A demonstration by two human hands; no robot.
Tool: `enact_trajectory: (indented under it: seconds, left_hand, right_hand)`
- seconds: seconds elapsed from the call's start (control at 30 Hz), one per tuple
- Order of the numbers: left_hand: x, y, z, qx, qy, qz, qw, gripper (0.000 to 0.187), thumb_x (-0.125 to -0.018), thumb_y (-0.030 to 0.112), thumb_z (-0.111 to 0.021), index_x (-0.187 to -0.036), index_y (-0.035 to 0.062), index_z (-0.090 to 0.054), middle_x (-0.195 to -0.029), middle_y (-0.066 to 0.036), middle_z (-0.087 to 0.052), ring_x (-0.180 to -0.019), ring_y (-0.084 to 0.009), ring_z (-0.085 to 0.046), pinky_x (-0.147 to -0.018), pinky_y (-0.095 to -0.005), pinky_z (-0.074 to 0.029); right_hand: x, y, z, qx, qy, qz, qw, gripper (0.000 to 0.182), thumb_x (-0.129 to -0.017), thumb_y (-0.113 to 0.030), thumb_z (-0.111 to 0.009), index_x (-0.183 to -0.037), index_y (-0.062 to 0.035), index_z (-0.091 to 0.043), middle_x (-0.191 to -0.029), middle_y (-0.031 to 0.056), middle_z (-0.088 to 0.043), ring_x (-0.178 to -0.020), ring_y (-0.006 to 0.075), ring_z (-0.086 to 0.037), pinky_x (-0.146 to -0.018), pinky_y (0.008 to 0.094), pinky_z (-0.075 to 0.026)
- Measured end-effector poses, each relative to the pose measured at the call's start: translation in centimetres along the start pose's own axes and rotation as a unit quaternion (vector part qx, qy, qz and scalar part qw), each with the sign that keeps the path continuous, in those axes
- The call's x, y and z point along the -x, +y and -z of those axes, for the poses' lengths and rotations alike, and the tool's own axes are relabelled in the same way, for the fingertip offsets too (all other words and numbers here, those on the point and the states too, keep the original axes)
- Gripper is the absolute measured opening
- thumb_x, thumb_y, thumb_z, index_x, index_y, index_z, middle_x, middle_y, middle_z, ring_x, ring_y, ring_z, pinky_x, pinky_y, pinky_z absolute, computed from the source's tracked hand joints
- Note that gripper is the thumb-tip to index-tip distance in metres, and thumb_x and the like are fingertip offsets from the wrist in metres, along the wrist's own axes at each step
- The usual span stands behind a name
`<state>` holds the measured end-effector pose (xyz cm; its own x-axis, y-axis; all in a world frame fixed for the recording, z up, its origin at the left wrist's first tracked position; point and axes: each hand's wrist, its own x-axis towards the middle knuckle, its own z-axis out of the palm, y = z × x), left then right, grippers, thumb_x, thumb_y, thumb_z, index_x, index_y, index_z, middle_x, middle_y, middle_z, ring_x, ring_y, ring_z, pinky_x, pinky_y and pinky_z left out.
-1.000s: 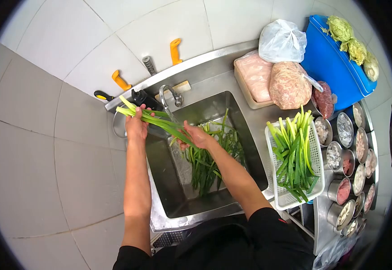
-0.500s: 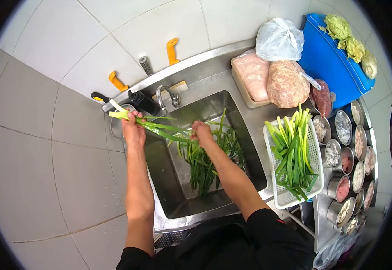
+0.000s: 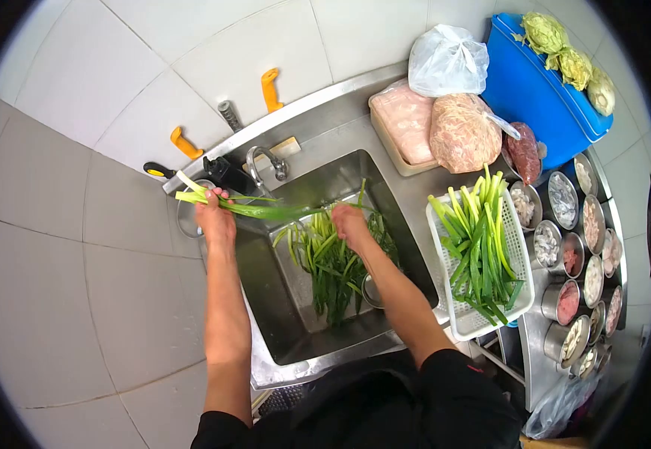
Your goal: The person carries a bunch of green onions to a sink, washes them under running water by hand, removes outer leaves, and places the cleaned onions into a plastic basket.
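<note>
A small bunch of green onions (image 3: pixel 254 209) stretches over the sink's left side, pale ends to the left. My left hand (image 3: pixel 216 217) is closed round it near those ends. Above the middle of the sink (image 3: pixel 280 352), my right hand (image 3: pixel 350 227) is closed at the bunch's leafy end. A green tip sticks up beside that hand, and the leaves between both hands are blurred. More green onions (image 3: pixel 333 273) lie in the sink below, next to a round metal rim (image 3: pixel 372 290) partly hidden by my right forearm.
Right of the sink, a white plastic basket (image 3: pixel 456 314) holds green onions. Behind it are bagged meat (image 3: pixel 464 135), a blue bin (image 3: pixel 542 97) and lettuces (image 3: pixel 544 34). Several metal tins (image 3: pixel 561 299) line the right side. The faucet (image 3: pixel 266 161) stands at the sink's back edge.
My right hand has moved right, toward the leaf tips, while my left hand keeps hold of the bunch. The view has shifted slightly, and the metal rim in the sink shows more.
</note>
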<state>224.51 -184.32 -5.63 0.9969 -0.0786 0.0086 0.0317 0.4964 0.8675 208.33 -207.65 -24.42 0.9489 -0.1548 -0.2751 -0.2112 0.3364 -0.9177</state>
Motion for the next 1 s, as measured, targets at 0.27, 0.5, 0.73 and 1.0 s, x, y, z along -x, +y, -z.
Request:
enact_trajectory:
  seconds: [0.27, 0.5, 0.73, 1.0]
  left_hand:
    - [3.5, -6.6, -1.8, -0.125, -0.045, 0.266, 0.955, 0.023, -0.096, 0.019, -0.052, -0.115, 0.008, -0.05, -0.101, -0.009, -0.062, -0.087, -0.0197, -0.059, -0.072, -0.0374, -0.048]
    - [3.1, -11.0, -5.4, -0.078, -0.184, 0.415, 0.888, 0.029, -0.096, 0.026, -0.052, -0.119, 0.0077, -0.051, -0.121, -0.007, -0.06, -0.099, -0.02, -0.06, -0.083, -0.039, -0.046]
    - [2.0, -9.2, -4.0, -0.13, -0.38, 0.391, 0.828, 0.049, -0.095, 0.03, -0.054, -0.135, 0.0048, -0.044, -0.127, -0.01, -0.058, -0.111, -0.0198, -0.058, -0.092, -0.0352, -0.047]
    - [5.7, -40.8, 16.4, -0.532, -0.236, 0.147, 0.8, 0.03, -0.078, 0.02, -0.064, -0.107, 0.0109, -0.066, -0.092, -0.016, -0.067, -0.085, -0.0341, -0.065, -0.078, -0.0413, -0.051]
  right_hand:
    - [2.3, -5.6, -1.6, 0.426, 0.173, 0.144, 0.876, 0.084, -0.08, -0.049, -0.066, -0.144, -0.0055, -0.031, -0.138, 0.0282, -0.039, -0.127, 0.0404, -0.04, -0.105, 0.0439, -0.032]
    - [4.0, -11.5, -5.3, 0.383, 0.162, 0.128, 0.9, 0.055, -0.078, -0.025, -0.064, -0.129, -0.0091, -0.052, -0.104, 0.0235, -0.063, -0.093, 0.0412, -0.061, -0.082, 0.0464, -0.05]
    - [19.7, -21.2, 1.9, 0.405, 0.323, 0.105, 0.849, 0.038, -0.081, -0.004, -0.056, -0.119, 0.0009, -0.06, -0.101, 0.0213, -0.066, -0.089, 0.0216, -0.066, -0.079, 0.0328, -0.05]
    - [24.7, -15.9, 5.7, 0.691, 0.366, 0.076, 0.618, 0.049, -0.081, 0.0, -0.06, -0.13, 0.0034, -0.049, -0.129, 0.0224, -0.053, -0.121, 0.0381, -0.05, -0.103, 0.0448, -0.036]
